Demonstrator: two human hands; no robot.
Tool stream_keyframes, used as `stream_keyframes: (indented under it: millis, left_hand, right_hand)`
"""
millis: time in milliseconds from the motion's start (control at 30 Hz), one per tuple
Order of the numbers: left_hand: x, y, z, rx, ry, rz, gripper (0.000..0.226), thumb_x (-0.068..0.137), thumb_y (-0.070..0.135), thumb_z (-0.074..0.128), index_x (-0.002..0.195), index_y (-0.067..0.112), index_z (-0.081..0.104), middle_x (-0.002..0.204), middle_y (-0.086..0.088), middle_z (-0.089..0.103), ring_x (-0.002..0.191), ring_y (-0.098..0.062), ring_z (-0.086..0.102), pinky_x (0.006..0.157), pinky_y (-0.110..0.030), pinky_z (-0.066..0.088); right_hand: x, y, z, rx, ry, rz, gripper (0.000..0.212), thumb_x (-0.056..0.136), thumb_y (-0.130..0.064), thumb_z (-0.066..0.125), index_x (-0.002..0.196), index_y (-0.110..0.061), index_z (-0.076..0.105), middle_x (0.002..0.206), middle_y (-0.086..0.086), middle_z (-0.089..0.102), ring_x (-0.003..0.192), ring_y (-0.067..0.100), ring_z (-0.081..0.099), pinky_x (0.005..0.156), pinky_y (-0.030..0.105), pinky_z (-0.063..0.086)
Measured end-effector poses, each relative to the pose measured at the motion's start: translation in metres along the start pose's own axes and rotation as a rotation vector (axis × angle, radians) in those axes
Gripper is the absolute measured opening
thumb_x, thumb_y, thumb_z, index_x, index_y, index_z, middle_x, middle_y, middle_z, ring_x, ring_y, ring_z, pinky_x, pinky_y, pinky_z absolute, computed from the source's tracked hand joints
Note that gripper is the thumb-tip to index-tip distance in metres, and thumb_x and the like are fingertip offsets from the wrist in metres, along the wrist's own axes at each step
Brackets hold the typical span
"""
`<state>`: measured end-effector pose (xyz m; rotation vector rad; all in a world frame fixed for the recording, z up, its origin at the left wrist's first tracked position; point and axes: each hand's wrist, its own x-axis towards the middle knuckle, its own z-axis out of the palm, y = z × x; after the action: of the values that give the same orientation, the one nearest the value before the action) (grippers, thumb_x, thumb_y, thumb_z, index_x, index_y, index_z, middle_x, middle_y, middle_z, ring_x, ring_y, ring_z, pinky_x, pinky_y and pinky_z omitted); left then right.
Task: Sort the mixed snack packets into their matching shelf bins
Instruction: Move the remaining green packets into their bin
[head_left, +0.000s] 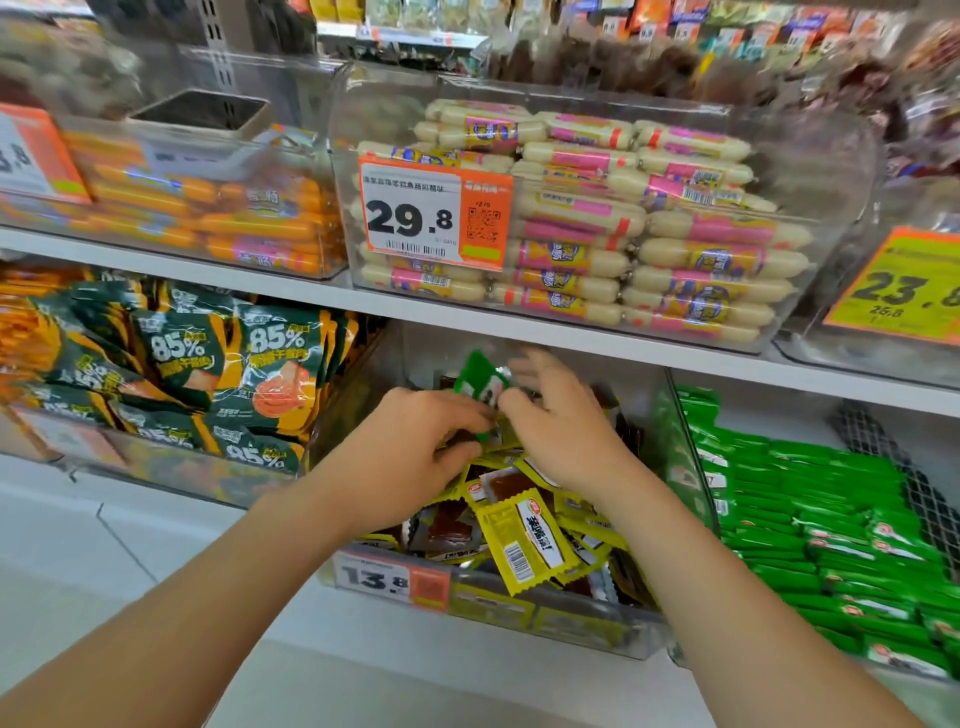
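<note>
A green packet (480, 387) stands tilted above the middle bin (597, 631), between the two hands and clear of the heap below. The left hand (415, 447) has its fingers curled and pinches the packet's lower edge. The right hand (563, 431) sets its thumb against the packet's right side, while its fingers are spread and raised behind it, blurred; I cannot tell whether this hand grips the packet or only touches it. Under both hands the clear bin holds a loose heap of yellow packets (524, 540), some showing a brown window, with one lying label-up near the front wall. A tag reading 13.8 (389, 579) sits on that wall at the left. Just beside it on the right, another bin holds rows of green packets (831, 499) of the same colour as the one held. On the left, a bin holds dark green and orange packs (270, 364) marked 85%. A white shelf (519, 325) runs above all three. On it, a clear bin of white sausages (675, 234) carries an orange tag reading 29.8 (434, 213), with orange sausages (234, 218) to its left and a tag reading 23.8 (904, 296) at the right edge.
</note>
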<state>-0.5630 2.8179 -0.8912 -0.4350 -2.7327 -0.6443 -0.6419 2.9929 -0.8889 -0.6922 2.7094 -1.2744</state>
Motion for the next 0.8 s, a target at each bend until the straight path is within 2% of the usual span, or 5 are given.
stream_keyframes:
  millis: [200,300,500,633,800]
  left_hand:
    - [-0.005,0.004,0.002,-0.342,-0.101,-0.146,0.039,0.090,0.001,0.076,0.099,0.035,0.059,0.112,0.008,0.055,0.084,-0.010,0.076,0.074,-0.033,0.063]
    - [-0.008,0.008,0.004,-0.322,-0.152,-0.189,0.049,0.090,-0.001,0.073,0.100,0.038,0.045,0.114,0.011,0.044,0.085,-0.007,0.075,0.069,-0.028,0.059]
    - [-0.004,0.032,0.010,-0.302,-0.014,-0.189,0.026,0.091,0.011,0.068,0.104,0.032,0.059,0.103,0.011,0.060,0.089,-0.007,0.061,0.068,-0.017,0.048]
    - [0.001,0.068,0.022,-0.350,-0.065,-0.127,0.048,0.086,0.057,0.074,0.122,0.035,0.050,0.118,0.020,0.051,0.111,0.001,0.051,0.083,-0.013,0.044]
    - [0.001,0.088,0.045,-0.001,-0.197,0.071,0.074,0.084,0.081,0.056,0.143,0.043,0.032,0.143,0.019,0.029,0.134,-0.015,0.031,0.111,-0.046,0.036]
  right_hand:
    - [-0.010,0.018,-0.013,0.014,-0.021,-0.046,0.022,0.098,-0.023,0.066,0.111,-0.038,0.076,0.093,-0.003,0.078,0.066,0.014,0.069,0.069,0.041,0.061]
    - [-0.022,0.022,-0.025,-0.069,0.090,0.023,0.021,0.102,-0.015,0.059,0.108,-0.031,0.072,0.077,0.004,0.070,0.037,0.005,0.045,0.040,0.019,0.037]
    - [-0.050,0.021,-0.046,-0.042,0.162,0.108,0.012,0.103,-0.016,0.057,0.108,-0.027,0.059,0.096,-0.008,0.062,0.037,0.002,0.053,0.039,0.021,0.042]
    - [-0.071,0.022,-0.065,-0.004,0.150,0.042,0.022,0.105,-0.021,0.058,0.124,-0.031,0.064,0.121,-0.015,0.065,0.087,0.003,0.071,0.075,0.025,0.056]
    - [-0.094,0.041,-0.107,-0.091,0.521,0.146,0.010,0.095,-0.025,0.066,0.104,-0.028,0.069,0.082,-0.018,0.064,0.059,0.001,0.058,0.054,0.011,0.041]
